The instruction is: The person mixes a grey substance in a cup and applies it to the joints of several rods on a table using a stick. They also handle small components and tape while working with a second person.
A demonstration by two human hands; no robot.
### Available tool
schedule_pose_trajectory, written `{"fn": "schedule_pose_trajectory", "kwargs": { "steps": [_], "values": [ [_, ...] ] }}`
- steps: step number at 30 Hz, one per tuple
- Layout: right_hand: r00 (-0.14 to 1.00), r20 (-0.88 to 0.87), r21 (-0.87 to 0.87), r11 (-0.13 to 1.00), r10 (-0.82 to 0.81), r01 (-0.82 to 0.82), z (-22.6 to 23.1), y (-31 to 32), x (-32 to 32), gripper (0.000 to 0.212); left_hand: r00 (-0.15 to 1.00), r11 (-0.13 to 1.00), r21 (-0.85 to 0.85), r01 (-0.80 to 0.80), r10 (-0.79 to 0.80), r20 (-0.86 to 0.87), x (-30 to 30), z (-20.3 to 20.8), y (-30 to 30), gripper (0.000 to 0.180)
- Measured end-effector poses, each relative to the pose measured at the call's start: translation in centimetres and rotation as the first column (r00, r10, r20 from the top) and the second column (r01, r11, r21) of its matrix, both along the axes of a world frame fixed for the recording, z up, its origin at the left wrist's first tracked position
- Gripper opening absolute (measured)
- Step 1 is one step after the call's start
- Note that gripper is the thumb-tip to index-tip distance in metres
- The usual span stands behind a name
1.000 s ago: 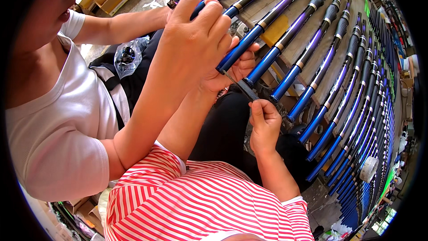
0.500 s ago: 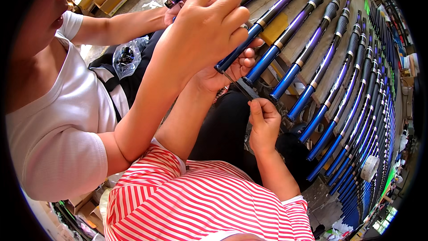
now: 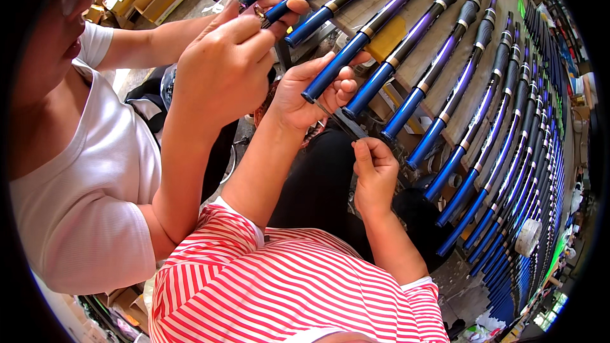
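My left hand [image 3: 311,92] is curled around the blue end of a fishing rod [image 3: 337,70], fingers behind it and thumb along its side. Lower right of it, my right hand [image 3: 375,168] pinches something between thumb and forefinger. A thin dark stick [image 3: 337,121] runs from the rod's end towards those fingertips. Whether the stick enters the rod, I cannot tell. To my left, a co-worker's hand [image 3: 229,67] closes near a metal fitting at the end of another blue rod [image 3: 279,9], with their other hand behind it.
Many blue and black fishing rods [image 3: 438,133] lie side by side on a wooden surface [image 3: 400,19], fanning away to the right. A yellow block [image 3: 386,39] lies between two rods. Cardboard boxes [image 3: 159,0] stand at far left, and a white roll [image 3: 527,238] at right.
The co-worker's near hand has moved left and down, from over my rod to a rod further left, uncovering my left hand. My own hands have barely shifted.
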State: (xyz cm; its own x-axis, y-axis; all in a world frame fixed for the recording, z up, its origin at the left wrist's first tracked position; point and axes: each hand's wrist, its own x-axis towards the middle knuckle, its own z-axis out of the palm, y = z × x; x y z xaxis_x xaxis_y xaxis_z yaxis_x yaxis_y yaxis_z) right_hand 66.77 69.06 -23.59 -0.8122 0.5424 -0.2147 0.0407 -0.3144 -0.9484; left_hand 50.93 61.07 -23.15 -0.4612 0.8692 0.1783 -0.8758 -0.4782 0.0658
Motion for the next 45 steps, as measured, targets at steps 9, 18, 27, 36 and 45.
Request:
{"fn": "schedule_pose_trajectory", "kwargs": {
  "steps": [9, 18, 27, 36, 45],
  "values": [
    [1.000, 0.027, 0.014, 1.000, -0.003, 0.002, -0.8, 0.6, 1.4, 0.020, 0.999, 1.000, 0.002, 0.007, -0.006, -0.051, -0.4, 0.0, -0.2, 0.051],
    [0.995, 0.022, 0.066, 0.993, 0.101, -0.103, -1.7, 4.4, 10.3, 0.012, 0.998, 0.895, -0.443, 0.063, -0.060, 0.019, 3.3, -3.8, 1.3, 0.025],
    [0.994, -0.003, -0.019, 0.994, -0.109, 0.109, -1.2, 6.2, 15.3, 0.017, 0.949, 0.881, -0.437, 0.179, -0.272, -0.158, 10.8, -0.6, 8.4, 0.040],
    [0.969, -0.109, 0.017, 0.975, -0.220, 0.223, -2.4, 6.9, 15.7, 0.018, 0.942, 0.947, -0.185, 0.262, -0.292, -0.163, 11.8, -0.2, 10.8, 0.037],
    [0.979, -0.044, 0.003, 0.980, -0.200, 0.201, -1.8, 7.0, 14.9, 0.022, 0.941, 0.944, -0.175, 0.280, -0.306, -0.146, 12.3, -0.1, 10.2, 0.035]
  ]
}}
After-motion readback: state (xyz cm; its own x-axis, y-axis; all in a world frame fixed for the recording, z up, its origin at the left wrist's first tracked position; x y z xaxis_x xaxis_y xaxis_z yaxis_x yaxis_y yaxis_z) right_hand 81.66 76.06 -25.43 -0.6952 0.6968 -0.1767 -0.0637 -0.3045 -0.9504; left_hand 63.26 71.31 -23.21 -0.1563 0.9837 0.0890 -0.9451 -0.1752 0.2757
